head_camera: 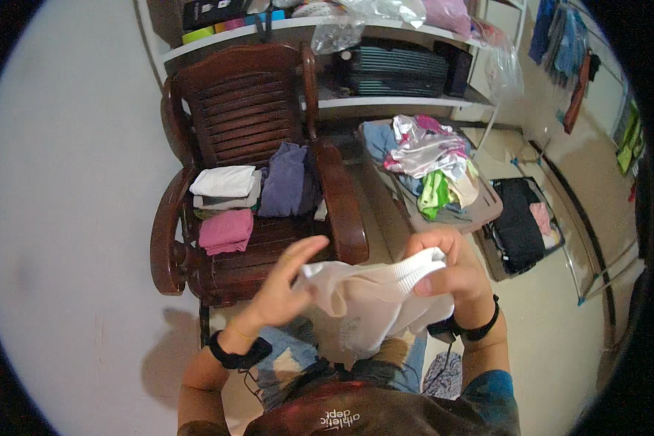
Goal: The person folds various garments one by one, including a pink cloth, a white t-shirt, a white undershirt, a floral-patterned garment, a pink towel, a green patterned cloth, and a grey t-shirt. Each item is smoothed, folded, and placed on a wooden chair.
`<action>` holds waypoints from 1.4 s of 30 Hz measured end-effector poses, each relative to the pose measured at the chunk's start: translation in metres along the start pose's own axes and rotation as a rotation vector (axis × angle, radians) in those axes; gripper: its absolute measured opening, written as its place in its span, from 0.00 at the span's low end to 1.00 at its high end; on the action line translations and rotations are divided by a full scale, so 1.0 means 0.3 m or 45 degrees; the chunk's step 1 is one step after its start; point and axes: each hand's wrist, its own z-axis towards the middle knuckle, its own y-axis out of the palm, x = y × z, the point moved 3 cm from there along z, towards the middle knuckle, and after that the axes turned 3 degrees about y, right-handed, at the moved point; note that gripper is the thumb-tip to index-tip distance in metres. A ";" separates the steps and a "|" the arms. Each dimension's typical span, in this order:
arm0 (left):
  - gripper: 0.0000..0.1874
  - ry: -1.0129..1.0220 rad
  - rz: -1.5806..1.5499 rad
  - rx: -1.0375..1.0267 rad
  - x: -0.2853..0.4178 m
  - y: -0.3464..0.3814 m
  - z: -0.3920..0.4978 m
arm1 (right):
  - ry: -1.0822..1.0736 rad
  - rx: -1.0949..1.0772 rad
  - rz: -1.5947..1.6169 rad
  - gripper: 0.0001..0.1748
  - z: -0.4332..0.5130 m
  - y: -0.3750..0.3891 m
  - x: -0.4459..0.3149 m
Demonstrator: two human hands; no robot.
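Before my body hang white socks [368, 302], thin and with a ribbed cuff at the right end. My right hand [449, 267] pinches that cuff between thumb and fingers. At the left end of the socks is my left hand [289, 286], its thumb and fingers spread; part of it lies behind the fabric, and whether it grips the fabric is unclear. Folded white garments [224, 182], a folded pink cloth [226, 231] and a folded purple-blue garment [283, 182] rest on the seat of a dark wooden armchair [245, 120].
Right of the armchair, a heap of loose clothes [428, 150] fills a plastic container [488, 212]. Farther right, an open case [523, 229] holds black and pink clothing. A shelf [392, 102] with a dark ridged suitcase [398, 68] stands behind. Clothes hang at the upper right.
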 end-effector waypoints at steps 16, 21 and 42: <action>0.06 -0.284 -0.298 0.630 0.051 -0.189 -0.059 | -0.254 0.247 -0.122 0.14 -0.057 -0.088 -0.026; 0.10 -0.116 -0.039 0.691 0.183 -0.469 -0.048 | -0.256 0.364 -0.764 0.12 -0.042 -0.119 -0.054; 0.10 -0.480 -0.765 0.158 0.173 -0.111 0.265 | -0.181 -0.229 -0.192 0.17 0.075 0.086 0.035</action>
